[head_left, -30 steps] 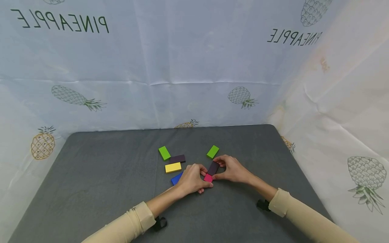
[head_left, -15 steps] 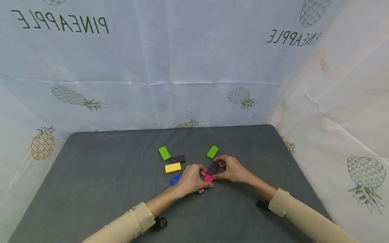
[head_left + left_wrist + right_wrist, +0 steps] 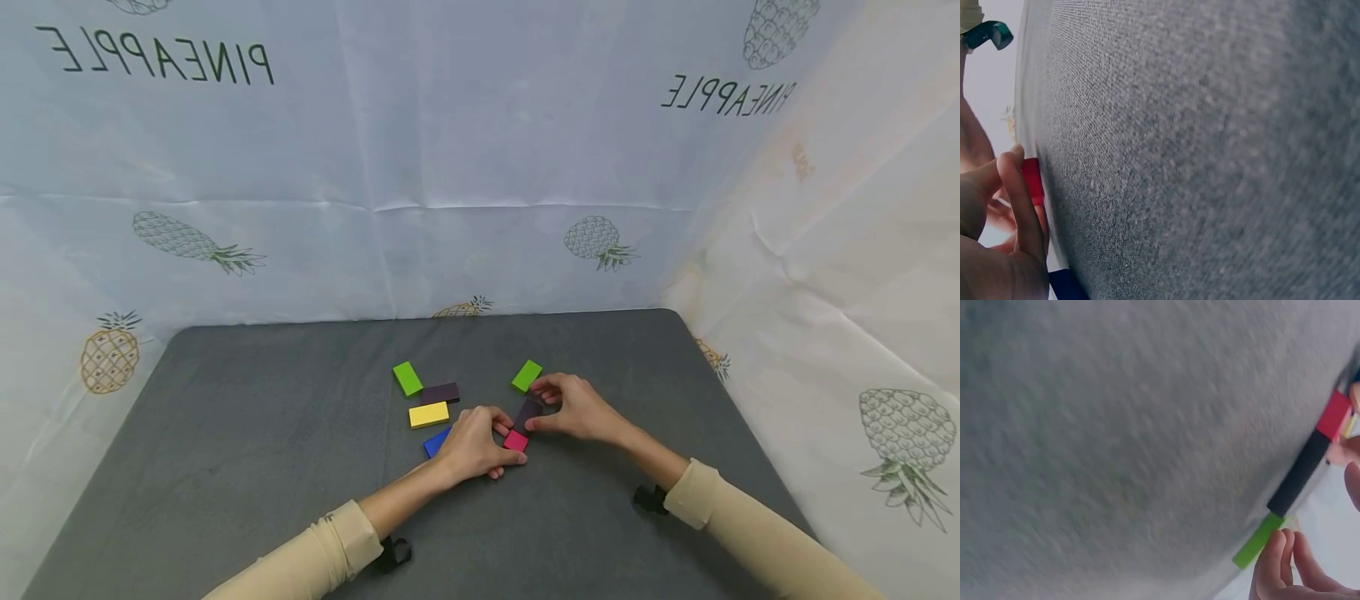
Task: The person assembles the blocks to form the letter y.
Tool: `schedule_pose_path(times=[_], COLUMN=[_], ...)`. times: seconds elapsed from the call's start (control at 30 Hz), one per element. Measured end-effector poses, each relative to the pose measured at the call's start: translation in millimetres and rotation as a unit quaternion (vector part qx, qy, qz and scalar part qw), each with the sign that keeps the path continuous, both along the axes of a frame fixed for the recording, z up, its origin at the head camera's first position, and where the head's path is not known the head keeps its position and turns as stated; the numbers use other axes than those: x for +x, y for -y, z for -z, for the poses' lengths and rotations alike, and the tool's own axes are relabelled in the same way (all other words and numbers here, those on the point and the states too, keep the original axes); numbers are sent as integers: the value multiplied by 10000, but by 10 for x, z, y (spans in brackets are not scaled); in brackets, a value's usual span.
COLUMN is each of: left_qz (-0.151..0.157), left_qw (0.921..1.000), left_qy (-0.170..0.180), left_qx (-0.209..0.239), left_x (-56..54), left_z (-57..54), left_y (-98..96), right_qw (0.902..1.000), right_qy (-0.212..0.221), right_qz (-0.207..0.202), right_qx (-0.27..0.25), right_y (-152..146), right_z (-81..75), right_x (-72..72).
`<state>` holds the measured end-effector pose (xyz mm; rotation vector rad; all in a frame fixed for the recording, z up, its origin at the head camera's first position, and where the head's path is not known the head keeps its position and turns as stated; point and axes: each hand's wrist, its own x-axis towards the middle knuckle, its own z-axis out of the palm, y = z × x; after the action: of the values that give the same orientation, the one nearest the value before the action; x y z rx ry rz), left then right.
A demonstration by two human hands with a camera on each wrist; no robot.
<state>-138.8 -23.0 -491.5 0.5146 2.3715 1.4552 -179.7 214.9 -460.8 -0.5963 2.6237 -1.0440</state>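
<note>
Pink is showing near the centre of the head frame, where the left hand (image 3: 472, 442) is pinching the small pink block (image 3: 516, 441), its grip grasping the sides, likely to be keeping it square against the dark block (image 3: 527, 414). Just right of that, the right hand (image 3: 581, 408) is hovering beside the dark block, its grip seemingly loose and holding nothing; whether the thumb is touching is hard to tell. Above them a green block (image 3: 527, 376) is lying near the dark one's upper end. Left of centre, a second green block (image 3: 408, 379), a second dark block (image 3: 439, 393), a yellow block (image 3: 429, 415) and a partly hidden blue block (image 3: 435, 442) are resting on the grey tabletop (image 3: 262, 433).

In the left wrist view, fingers and thumb are holding the pink block at the left edge.

In the right wrist view, pink, dark and green are forming a slanting row at the right; the right hand's thumb and fingertips are standing apart at lower right.
</note>
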Motion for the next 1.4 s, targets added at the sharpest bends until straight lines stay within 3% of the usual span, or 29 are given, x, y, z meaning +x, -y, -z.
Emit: schedule_pose_path(times=[0.4,0.73,0.93,1.4], left_qz=[-74,-79,-91,-79], left_qw=[9999,9999,9998,9998], left_qy=[90,66,73,111], left_qx=[83,117,158,170], left_x=[8,26,31,22], left_z=[-25,3,18,24], left_y=[-25,-13,-12,-13], right_qw=[9984,9984,9987,9967], right_qy=[-200,83,228,545], right_qz=[408,546,444,483], right_qx=[-337,-152,-101,-361], right_y=[10,44,16,20], right_z=[-132,23,114,171], right_x=[-282,-564,-598,-590])
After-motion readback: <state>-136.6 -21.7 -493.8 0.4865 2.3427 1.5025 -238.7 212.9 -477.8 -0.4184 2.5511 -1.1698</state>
